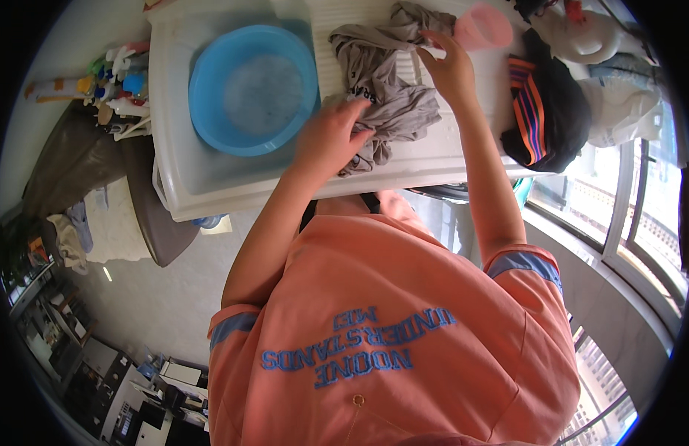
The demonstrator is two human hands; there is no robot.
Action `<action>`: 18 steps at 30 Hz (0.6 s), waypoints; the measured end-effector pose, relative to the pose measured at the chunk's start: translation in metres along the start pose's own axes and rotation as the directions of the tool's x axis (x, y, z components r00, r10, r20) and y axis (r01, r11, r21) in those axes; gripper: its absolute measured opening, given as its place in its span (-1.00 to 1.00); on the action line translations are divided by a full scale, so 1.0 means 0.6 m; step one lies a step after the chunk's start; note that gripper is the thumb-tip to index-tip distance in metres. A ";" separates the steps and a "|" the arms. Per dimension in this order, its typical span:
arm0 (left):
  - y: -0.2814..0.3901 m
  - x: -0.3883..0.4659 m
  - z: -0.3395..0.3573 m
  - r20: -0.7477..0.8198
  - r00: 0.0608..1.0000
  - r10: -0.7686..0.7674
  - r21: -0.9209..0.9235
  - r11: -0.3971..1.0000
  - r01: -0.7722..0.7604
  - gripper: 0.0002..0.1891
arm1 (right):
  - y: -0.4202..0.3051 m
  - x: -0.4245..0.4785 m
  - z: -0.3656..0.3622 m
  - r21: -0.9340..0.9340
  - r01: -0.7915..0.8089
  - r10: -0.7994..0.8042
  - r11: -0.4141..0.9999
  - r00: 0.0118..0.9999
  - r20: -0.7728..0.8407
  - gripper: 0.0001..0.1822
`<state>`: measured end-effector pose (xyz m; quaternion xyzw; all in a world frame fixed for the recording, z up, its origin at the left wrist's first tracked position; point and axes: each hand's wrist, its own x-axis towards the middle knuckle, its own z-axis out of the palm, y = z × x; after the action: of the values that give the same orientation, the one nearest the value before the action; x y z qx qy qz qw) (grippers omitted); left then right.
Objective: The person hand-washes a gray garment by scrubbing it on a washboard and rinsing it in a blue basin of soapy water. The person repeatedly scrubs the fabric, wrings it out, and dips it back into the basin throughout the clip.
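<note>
A crumpled grey-brown garment with dark lettering lies on the ribbed white washboard surface beside the sink. My left hand, slightly blurred, is at the garment's lower left side, with thumb and fingers apart; whether it grips cloth is unclear. My right hand is at the garment's upper right, its fingers spread and the fingertips close to the cloth. Left of the garment, a round blue plastic basin with cloudy water stands in the white sink. A pink plastic cup is just beyond my right hand.
A black cloth item with an orange striped band lies at the right edge of the counter. White plastic bags and a white jug are farther right. Several bottles and brushes crowd the sink's left side. A window is at right.
</note>
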<state>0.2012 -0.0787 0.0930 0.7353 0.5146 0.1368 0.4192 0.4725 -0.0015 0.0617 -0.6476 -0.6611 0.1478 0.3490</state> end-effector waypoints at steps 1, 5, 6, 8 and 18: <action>-0.005 0.005 0.000 -0.084 0.990 0.115 0.075 0.991 -0.109 -0.52 | 0.002 -0.012 -0.006 0.018 -0.035 0.035 0.999 0.999 0.007 -0.60; -0.027 0.021 0.010 -0.226 0.898 0.377 0.299 0.904 -0.304 -0.44 | 0.009 -0.089 -0.028 0.079 -0.166 0.169 0.983 0.985 -0.025 -0.65; -0.034 0.020 0.018 -0.204 0.917 0.342 0.306 0.912 -0.272 -0.44 | 0.002 -0.111 -0.030 0.059 -0.178 0.180 0.982 0.983 -0.025 -0.65; -0.034 0.025 0.021 -0.145 0.961 0.237 0.288 0.939 -0.188 -0.45 | -0.011 -0.158 -0.031 0.059 -0.214 0.214 0.975 0.977 -0.007 -0.61; -0.086 -0.002 0.002 -0.129 0.990 -0.062 0.005 0.998 0.063 -0.66 | -0.024 -0.197 -0.036 0.210 -0.290 0.194 0.934 0.903 0.384 -0.72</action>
<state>0.1685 -0.0744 0.0536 0.7104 0.5640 0.1684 0.3859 0.4661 -0.1218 0.0545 -0.6356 -0.6017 0.3915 0.2841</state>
